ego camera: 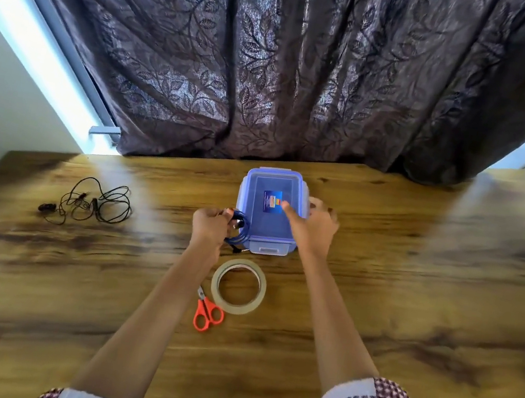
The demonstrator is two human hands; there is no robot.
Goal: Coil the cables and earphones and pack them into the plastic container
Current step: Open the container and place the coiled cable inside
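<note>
A clear plastic container (268, 179) with a blue-rimmed lid and a blue label stands shut near the table's far edge. My left hand (211, 225) grips a coiled blue cable (242, 230) right beside the container's left side, its plug hanging below. My right hand (314, 225) rests on the container's right side, thumb on the lid and fingers curled around the edge. Black earphones (93, 205) lie tangled and loose on the table at the far left, apart from both hands.
A roll of clear tape (238, 286) lies flat in front of the container, with orange-handled scissors (207, 313) touching its near left side. A dark patterned curtain (277, 62) hangs behind the wooden table (415, 276).
</note>
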